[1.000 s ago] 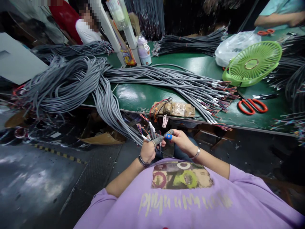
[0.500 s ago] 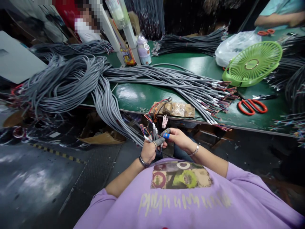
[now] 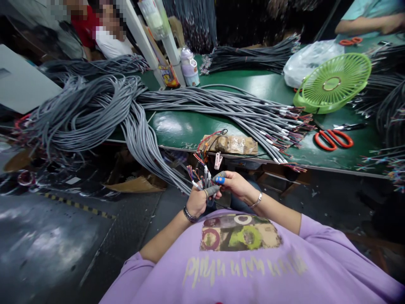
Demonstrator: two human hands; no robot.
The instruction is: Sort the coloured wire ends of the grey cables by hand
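My left hand (image 3: 196, 202) is closed around the ends of several grey cables (image 3: 202, 178), whose stripped coloured wires stick up above the fist. My right hand (image 3: 234, 185), with a blue cover on one fingertip, pinches at those same cable ends just right of the left hand. Both hands are held below the front edge of the green table (image 3: 190, 126), over my lap. The held cables run up and left into a big grey cable bundle (image 3: 95, 109) draped over the table edge.
More grey cables (image 3: 247, 112) fan across the table toward red-handled scissors (image 3: 333, 139) and a green fan (image 3: 333, 84). A taped block with wires (image 3: 232, 145) sits at the table edge. A bottle (image 3: 191, 67), a plastic bag (image 3: 308, 59) and other people lie beyond.
The hands have drawn slightly closer together on the cable ends, and the wire tips have shifted a little right. The view has tilted slightly.
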